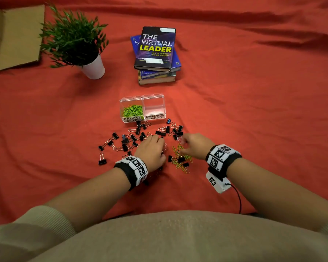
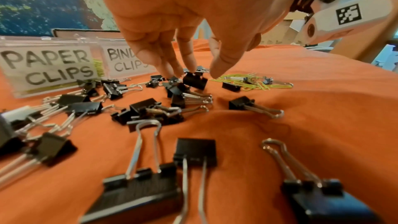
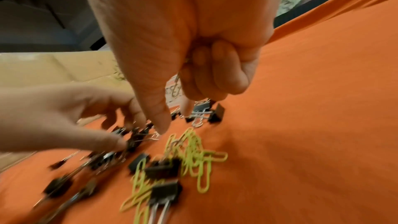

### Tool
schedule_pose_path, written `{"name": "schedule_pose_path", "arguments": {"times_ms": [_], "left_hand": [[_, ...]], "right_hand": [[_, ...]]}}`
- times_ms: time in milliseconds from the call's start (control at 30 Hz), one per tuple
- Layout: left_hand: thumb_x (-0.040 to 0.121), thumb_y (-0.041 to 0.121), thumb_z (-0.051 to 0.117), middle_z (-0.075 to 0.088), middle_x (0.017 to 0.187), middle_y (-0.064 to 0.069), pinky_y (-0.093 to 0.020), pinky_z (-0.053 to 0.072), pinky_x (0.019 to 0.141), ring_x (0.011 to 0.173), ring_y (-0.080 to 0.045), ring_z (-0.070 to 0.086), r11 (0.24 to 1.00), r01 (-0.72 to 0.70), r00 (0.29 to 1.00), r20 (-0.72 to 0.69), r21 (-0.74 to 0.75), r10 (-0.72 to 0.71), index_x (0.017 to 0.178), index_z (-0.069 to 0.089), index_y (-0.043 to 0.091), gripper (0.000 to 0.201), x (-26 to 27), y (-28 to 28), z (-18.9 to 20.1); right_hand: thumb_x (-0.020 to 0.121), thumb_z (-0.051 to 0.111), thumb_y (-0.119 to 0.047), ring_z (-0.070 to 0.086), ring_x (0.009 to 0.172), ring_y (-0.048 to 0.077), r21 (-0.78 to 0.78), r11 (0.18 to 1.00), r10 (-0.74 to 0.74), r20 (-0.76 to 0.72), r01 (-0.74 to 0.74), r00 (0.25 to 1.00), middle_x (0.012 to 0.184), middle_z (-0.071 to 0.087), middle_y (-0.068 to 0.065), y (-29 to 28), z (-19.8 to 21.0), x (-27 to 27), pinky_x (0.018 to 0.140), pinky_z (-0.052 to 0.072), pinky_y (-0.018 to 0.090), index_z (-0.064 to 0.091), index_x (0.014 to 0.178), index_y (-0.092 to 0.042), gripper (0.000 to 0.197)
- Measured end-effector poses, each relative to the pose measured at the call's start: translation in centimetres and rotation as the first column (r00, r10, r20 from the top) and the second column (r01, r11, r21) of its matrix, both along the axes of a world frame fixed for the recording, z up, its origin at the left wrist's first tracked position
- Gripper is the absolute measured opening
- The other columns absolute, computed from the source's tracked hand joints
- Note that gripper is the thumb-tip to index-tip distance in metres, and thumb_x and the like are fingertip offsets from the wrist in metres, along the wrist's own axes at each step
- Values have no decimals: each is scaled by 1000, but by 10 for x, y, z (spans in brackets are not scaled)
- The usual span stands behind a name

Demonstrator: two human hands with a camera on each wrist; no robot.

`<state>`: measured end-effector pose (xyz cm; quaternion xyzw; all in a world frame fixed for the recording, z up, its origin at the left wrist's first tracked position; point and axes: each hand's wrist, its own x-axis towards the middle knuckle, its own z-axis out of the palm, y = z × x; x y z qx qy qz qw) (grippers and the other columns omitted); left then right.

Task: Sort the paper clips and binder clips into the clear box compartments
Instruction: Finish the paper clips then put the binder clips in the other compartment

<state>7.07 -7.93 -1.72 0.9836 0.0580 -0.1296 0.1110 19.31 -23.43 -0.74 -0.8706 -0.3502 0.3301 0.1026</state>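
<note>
The clear box (image 1: 142,118) has two labelled compartments: the left one holds green paper clips (image 1: 132,110), and the right one (image 1: 154,107) looks empty. Many black binder clips (image 1: 125,141) lie scattered on the red cloth in front of it. A small heap of green paper clips (image 1: 179,159) mixed with a few binder clips lies between my hands. My left hand (image 2: 193,72) reaches down, its fingertips (image 2: 172,72) touching a black binder clip (image 2: 194,82), the thumb apart. My right hand (image 3: 183,101) is curled, with a binder clip's silver wire handle (image 3: 176,89) showing in its grip.
A stack of books (image 1: 155,53) stands behind the box and a potted plant (image 1: 76,40) at the back left. Flat cardboard (image 1: 17,35) lies at the far left. The red cloth (image 1: 254,110) is creased to the right.
</note>
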Motion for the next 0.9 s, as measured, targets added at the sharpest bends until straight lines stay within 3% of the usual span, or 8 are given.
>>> {"name": "schedule_pose_path", "arguments": {"times_ms": [133, 300, 533, 667, 800, 900], "left_hand": [[81, 34, 56, 49, 109, -6, -34, 39, 86, 103, -25, 46, 994, 109, 994, 8, 26, -109, 104, 53, 12, 32, 0, -11, -4], [85, 28, 56, 50, 111, -9, -37, 40, 88, 107, -27, 46, 984, 177, 984, -27, 34, -176, 106, 56, 7, 29, 1, -17, -8], [77, 28, 57, 52, 105, -7, -36, 42, 83, 99, -26, 48, 997, 46, 999, 15, 61, -47, 101, 56, 10, 30, -4, 0, -4], [73, 26, 59, 52, 102, -6, -34, 43, 81, 96, -26, 49, 998, 34, 999, 27, 57, -36, 100, 55, 11, 30, -5, 1, -3], [80, 27, 59, 52, 105, -7, -37, 44, 86, 101, -27, 48, 996, 93, 995, 42, -12, -92, 101, 54, 11, 27, -4, -15, -4], [86, 37, 59, 51, 112, -4, -32, 39, 92, 109, -23, 46, 995, -28, 999, 33, -92, 31, 110, 50, 13, 35, 4, -25, -8]], "right_hand": [[82, 63, -36, 60, 88, 28, -145, 968, 217, 63, -206, 974, 95, 63, 8, -2, -7, -21, 64, 43, 33, 55, 96, -12, 28], [85, 56, -31, 61, 97, 32, -159, 957, 262, 104, -244, 959, 104, 63, 12, -2, -12, -25, 71, 48, 37, 54, 102, -11, 26], [86, 50, -23, 62, 86, 31, -63, 986, 162, 97, -156, 982, 89, 66, 8, -7, -3, -12, 65, 43, 34, 57, 94, -14, 14], [85, 51, -24, 60, 80, 28, -23, 995, 101, 78, -99, 992, 75, 54, -2, -6, -1, -10, 63, 42, 33, 55, 94, -18, 11], [85, 53, -24, 62, 91, 30, -27, 988, 156, 116, -154, 981, 94, 65, 7, 2, -3, -19, 64, 38, 31, 55, 110, -19, 25], [84, 55, -25, 61, 96, 31, -34, 994, 105, 127, -101, 986, 103, 65, 10, 5, -6, -19, 67, 41, 33, 54, 107, -14, 25]]}}
